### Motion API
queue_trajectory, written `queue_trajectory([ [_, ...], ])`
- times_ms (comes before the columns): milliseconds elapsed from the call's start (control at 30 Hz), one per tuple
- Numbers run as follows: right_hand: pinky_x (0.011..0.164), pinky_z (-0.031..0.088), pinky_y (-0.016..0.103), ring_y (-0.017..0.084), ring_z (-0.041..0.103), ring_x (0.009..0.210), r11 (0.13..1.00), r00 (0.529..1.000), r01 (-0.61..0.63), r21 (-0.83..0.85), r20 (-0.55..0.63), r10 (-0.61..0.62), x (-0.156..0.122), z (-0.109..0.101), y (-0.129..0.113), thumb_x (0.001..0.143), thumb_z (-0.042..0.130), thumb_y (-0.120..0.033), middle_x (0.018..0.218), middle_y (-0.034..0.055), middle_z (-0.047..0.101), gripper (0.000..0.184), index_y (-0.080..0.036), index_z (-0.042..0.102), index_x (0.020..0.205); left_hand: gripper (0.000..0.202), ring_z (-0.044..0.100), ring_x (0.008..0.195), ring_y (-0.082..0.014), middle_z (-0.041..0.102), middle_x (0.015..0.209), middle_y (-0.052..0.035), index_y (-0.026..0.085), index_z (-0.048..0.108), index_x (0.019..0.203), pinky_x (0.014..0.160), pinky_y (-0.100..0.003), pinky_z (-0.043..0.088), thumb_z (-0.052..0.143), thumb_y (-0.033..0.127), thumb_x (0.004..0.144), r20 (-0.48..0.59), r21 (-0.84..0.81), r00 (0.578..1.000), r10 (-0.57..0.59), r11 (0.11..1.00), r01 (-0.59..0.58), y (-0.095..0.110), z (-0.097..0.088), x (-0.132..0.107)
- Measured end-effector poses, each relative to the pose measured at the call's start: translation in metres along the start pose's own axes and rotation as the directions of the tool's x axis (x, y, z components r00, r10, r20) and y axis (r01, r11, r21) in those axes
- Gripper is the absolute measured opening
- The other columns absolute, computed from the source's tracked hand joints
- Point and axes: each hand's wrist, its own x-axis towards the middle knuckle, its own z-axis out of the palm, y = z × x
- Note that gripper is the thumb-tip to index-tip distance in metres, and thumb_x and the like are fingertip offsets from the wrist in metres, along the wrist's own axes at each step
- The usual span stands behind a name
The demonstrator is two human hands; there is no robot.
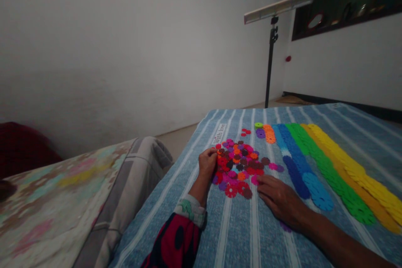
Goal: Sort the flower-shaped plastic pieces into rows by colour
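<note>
A loose pile of flower-shaped plastic discs (235, 162) in red, pink, purple, orange and brown lies on the blue striped cloth (216, 243). My left hand (207, 163) is at the pile's left edge, its fingers curled together; whatever they hold is hidden. On the near right side of the pile, the fingertips of my right hand (279, 197) are pressed together on a pink disc (254, 180). Overlapping rows of sorted discs stretch along the right: blue discs (293, 146), green discs (337, 178) and yellow discs (354, 163). A purple disc (285, 226) shows partly under my right forearm.
Short groups of orange discs (269, 134) and a few red discs (245, 132) lie beyond the pile, near a "With love" label (219, 133). A lamp stand (269, 67) rises behind the table. At left is a bed with a patterned cover (63, 201).
</note>
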Motion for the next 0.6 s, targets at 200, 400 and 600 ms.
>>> queue_trajectory([
  [200, 0.084, 0.058, 0.037, 0.023, 0.067, 0.097, 0.999, 0.994, -0.024, 0.022, -0.108, 0.027, -0.0015, 0.0008, 0.0059, 0.094, 0.045, -0.013, 0.106, 0.0125, 0.069, 0.024, -0.018, 0.068, 0.100, 0.023, 0.067, 0.073, -0.0191, 0.074, 0.075, -0.0034, 0.016, 0.074, 0.078, 0.069, -0.028, 0.052, 0.064, 0.034, 0.067, -0.039, -0.040, 0.998, -0.041, 0.998, 0.039, 0.0005, -0.0032, 0.0015],
  [400, 0.081, 0.057, 0.035, 0.022, 0.068, 0.093, 0.998, 0.994, -0.031, 0.055, -0.106, 0.036, -0.0015, -0.0010, 0.0093, 0.096, 0.045, -0.015, 0.100, 0.0115, 0.071, 0.024, -0.018, 0.068, 0.098, 0.018, 0.066, 0.075, -0.0191, 0.073, 0.074, -0.0037, 0.016, 0.073, 0.073, 0.072, -0.029, 0.050, 0.064, 0.030, 0.064, -0.008, 0.014, 1.000, 0.017, 1.000, -0.017, -0.0013, -0.0022, 0.0036],
  [600, 0.076, 0.057, 0.034, 0.021, 0.067, 0.087, 0.998, 0.995, -0.032, 0.061, -0.092, 0.038, -0.0003, -0.0033, 0.0084, 0.097, 0.044, -0.015, 0.095, 0.0114, 0.070, 0.024, -0.018, 0.068, 0.095, 0.019, 0.061, 0.064, -0.0171, 0.069, 0.065, -0.0007, 0.016, 0.073, 0.069, 0.064, -0.027, 0.047, 0.064, 0.031, 0.061, 0.146, 0.076, 0.989, -0.008, 0.997, -0.003, 0.0027, -0.0083, 0.0019],
])
